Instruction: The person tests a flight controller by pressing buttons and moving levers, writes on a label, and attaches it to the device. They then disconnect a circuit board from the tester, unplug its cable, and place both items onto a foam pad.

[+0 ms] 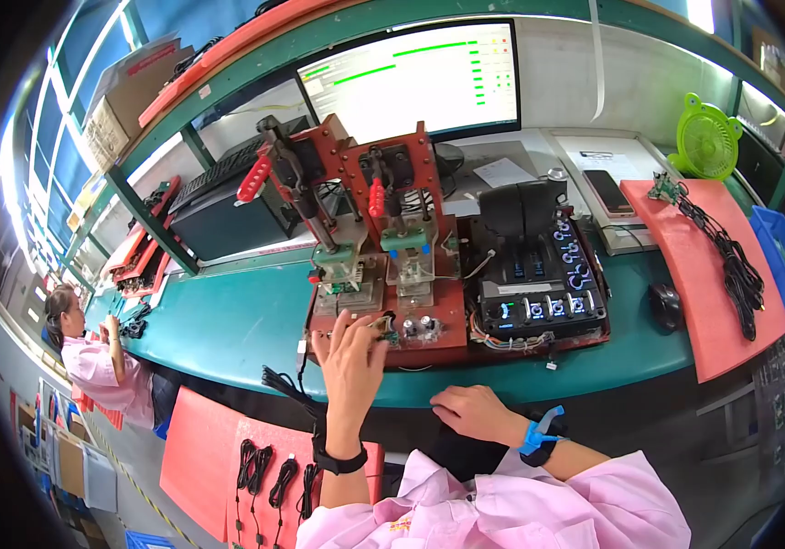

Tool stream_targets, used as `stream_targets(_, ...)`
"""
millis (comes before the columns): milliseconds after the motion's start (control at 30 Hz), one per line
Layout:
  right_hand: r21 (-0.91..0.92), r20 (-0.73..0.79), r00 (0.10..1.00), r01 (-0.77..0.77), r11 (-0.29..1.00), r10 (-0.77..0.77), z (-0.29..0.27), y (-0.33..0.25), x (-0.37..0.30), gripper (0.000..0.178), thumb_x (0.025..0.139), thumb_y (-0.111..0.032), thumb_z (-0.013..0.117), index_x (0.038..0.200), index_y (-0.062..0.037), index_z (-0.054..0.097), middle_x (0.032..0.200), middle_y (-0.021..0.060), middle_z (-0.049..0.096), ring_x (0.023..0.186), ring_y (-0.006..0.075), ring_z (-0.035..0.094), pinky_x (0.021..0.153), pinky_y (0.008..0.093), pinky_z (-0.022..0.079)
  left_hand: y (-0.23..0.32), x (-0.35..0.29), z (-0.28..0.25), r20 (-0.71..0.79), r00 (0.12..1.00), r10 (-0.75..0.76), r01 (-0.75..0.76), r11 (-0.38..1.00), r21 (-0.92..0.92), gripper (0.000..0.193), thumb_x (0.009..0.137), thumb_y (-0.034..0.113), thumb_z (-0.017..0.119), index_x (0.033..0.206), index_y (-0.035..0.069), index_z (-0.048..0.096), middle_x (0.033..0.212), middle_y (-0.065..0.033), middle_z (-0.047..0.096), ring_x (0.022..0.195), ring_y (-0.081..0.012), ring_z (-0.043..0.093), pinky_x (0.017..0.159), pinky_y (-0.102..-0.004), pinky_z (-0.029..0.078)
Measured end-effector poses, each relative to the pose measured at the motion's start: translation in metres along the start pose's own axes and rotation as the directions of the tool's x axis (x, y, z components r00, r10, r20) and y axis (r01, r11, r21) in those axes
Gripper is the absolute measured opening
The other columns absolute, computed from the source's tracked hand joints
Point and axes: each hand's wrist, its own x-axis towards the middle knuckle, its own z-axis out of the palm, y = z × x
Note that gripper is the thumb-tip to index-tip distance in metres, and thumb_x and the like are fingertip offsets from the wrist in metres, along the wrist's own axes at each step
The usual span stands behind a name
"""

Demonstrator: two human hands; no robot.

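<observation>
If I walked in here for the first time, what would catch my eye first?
Probably the red rig in the middle of the green bench, with two bright red handles and the left hand at its front left. Behind it, the lit monitor glows white with green bars. The lime-green fan also stands out, at the upper right.
</observation>
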Motion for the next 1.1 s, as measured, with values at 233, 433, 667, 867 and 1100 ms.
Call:
stream_targets(233,0.539,-0.372,0.914,0.07,0.839,0.162,-0.002,0.005,-0.003,0.005,0.074,-0.001,0.058,0.078,-0.0006,0.06,0.067,0.0089,0.057,0.051,0.0197,0.054,0.046,0.0265,0.041,-0.001,0.016,0.018,-0.111,0.982,-0.151,0.156,0.987,0.045,0.007,0.073,0.01,0.058,0.08,0.008,0.057,0.106,-0.0036,0.057,0.116,-0.0263,0.04,0.099,-0.0515,0.015)
stream_targets(433,0.491,-0.407,0.909,0.137,0.86,0.087,-0.001,0.011,-0.004,0.005,0.073,-0.001,0.058,0.079,-0.0007,0.059,0.066,0.0089,0.056,0.051,0.0194,0.053,0.046,0.0257,0.041,0.014,0.011,0.019,-0.082,0.994,-0.07,0.077,0.993,0.093,0.008,0.074,0.008,0.056,0.082,0.007,0.055,0.108,-0.0039,0.056,0.117,-0.0262,0.039,0.098,-0.0519,0.016)
stream_targets(667,0.491,-0.374,0.925,0.133,0.861,0.07,0.0,0.012,-0.007,0.005,0.074,-0.003,0.056,0.079,-0.0031,0.057,0.071,0.0096,0.058,0.058,0.025,0.058,0.05,0.0305,0.045,0.002,0.006,0.019,-0.113,0.979,-0.173,0.17,0.985,-0.031,0.012,0.074,0.007,0.055,0.085,0.007,0.052,0.107,-0.0035,0.055,0.118,-0.0256,0.038,0.097,-0.0532,0.018)
stream_targets(867,0.503,-0.363,0.926,0.104,0.858,0.1,-0.002,0.01,-0.007,0.006,0.074,-0.004,0.057,0.08,-0.0032,0.057,0.069,0.0091,0.057,0.057,0.0238,0.057,0.05,0.0302,0.045,0.004,0.007,0.023,-0.029,0.989,-0.145,0.145,0.989,0.016,0.013,0.075,0.009,0.056,0.087,0.008,0.052,0.111,-0.0047,0.054,0.118,-0.0258,0.037,0.097,-0.0531,0.016)
stream_targets(1100,0.145,-0.227,0.971,0.107,0.984,-0.072,-0.021,-0.004,-0.001,0.014,0.077,-0.015,0.056,0.085,-0.0038,0.056,0.072,0.0095,0.057,0.061,0.0252,0.057,0.053,0.0326,0.045,-0.005,-0.004,0.024,-0.043,0.99,-0.138,0.142,0.984,0.111,0.021,0.077,0.017,0.056,0.095,0.005,0.053,0.12,-0.0081,0.046,0.121,-0.0286,0.032,0.096,-0.0547,0.016)
